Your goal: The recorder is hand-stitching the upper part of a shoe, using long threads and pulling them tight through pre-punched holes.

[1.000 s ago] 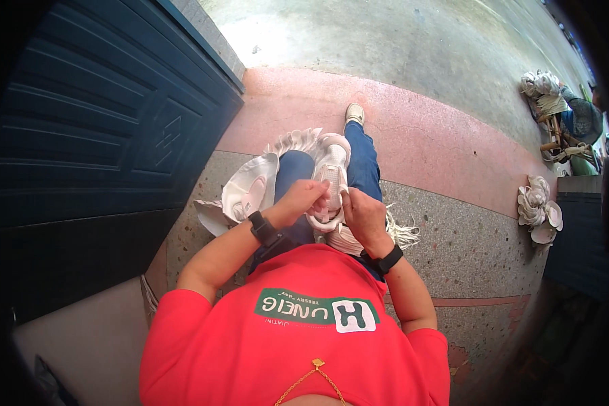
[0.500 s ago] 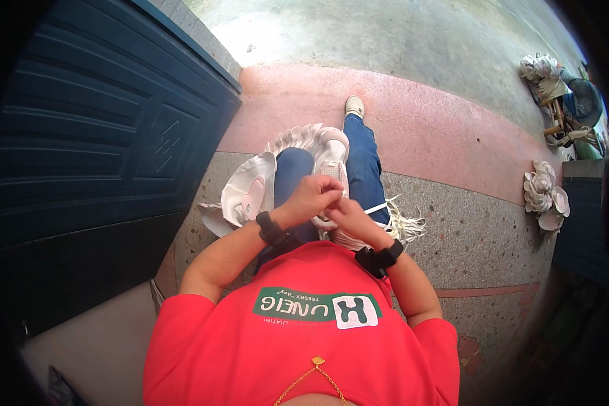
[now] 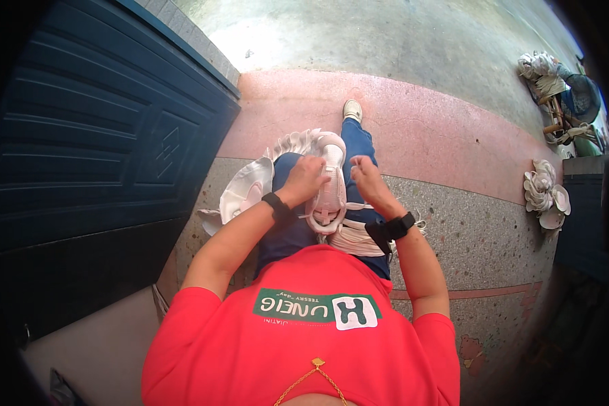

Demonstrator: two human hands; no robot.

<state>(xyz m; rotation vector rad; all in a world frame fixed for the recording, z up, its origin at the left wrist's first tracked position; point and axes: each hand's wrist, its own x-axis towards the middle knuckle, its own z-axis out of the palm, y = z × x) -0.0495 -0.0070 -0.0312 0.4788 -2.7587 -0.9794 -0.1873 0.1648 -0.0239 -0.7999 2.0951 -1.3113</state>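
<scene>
A white shoe upper (image 3: 330,193) with a pale pink inside at its heel end lies across my lap, toe pointing away. My left hand (image 3: 307,180) is closed at its left edge, the fingertips over the eyelet area; what they pinch is too small to make out. Lifted off to the right of the upper, my right hand (image 3: 372,186) has its fingers pinched together on what looks like a thin white shoelace. A bundle of white laces (image 3: 355,241) lies over my right thigh. Behind the upper, a row of more white uppers (image 3: 292,143) curves around my left knee.
More white shoe pieces (image 3: 240,193) rest left of my left leg. A dark blue panelled door (image 3: 108,128) stands at the left. On the right floor sit a bunch of white uppers (image 3: 541,193) and, farther off, a pile with a dark basket (image 3: 582,98).
My hands were together over the upper and have moved apart, the left slightly up and left, the right up and to the right. The upper's heel end is now uncovered.
</scene>
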